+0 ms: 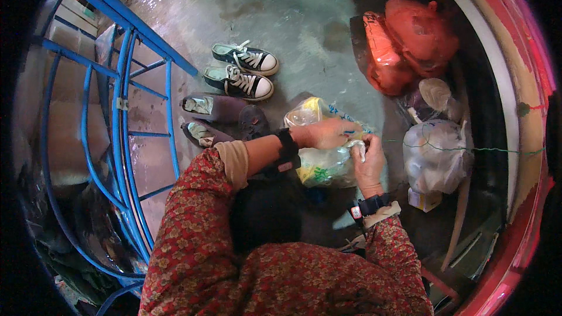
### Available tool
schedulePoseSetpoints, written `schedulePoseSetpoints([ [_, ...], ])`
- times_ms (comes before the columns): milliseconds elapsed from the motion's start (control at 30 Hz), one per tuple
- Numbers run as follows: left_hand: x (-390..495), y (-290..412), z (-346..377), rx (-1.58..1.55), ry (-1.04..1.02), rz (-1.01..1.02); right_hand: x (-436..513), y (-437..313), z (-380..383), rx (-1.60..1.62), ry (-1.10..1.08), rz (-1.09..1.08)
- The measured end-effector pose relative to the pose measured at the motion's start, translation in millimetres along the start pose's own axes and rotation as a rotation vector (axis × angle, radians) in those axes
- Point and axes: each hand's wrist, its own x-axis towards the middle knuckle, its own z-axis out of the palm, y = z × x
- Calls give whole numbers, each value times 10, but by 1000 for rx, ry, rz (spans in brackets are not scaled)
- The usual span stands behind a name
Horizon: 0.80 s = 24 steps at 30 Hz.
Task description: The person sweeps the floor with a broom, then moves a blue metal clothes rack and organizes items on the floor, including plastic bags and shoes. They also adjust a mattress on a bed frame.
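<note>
A clear plastic bag [327, 164] with yellow parts and green and blue print sits on the floor in front of me. My right hand [371, 162] pinches a twisted white end of its plastic between thumb and fingers. Reaching across the bag from the left, my left hand [325, 134] has its slightly blurred fingertips on the gathered plastic close to the right hand. Something rounded shows through the bag's upper left part; I cannot tell what it is. Both wrists wear black straps with small devices.
Black canvas sneakers [241, 83] and dark slip-on shoes [215, 107] stand left of the bag. A blue metal frame [123, 105] rises farther left. At right are red plastic bags [412, 48], a filled translucent bag [434, 158] and a green string [491, 149] stretched across.
</note>
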Motion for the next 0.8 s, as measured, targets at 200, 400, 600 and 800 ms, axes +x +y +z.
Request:
schedulePoseSetpoints([
  [200, 18, -37, -51, 104, -111, 64, -33, -34, -93, -100, -43, -48],
  [400, -48, -7, 11, 269, -66, -55, -58, 98, -57, -395, -72, -268],
  [600, -18, 9, -76, 816, -121, -39, -334, 119, -1, -360, -181, -244],
  [800, -97, -164, -238, 625, -191, -53, -611, 37, -15, -208, -292, -78],
])
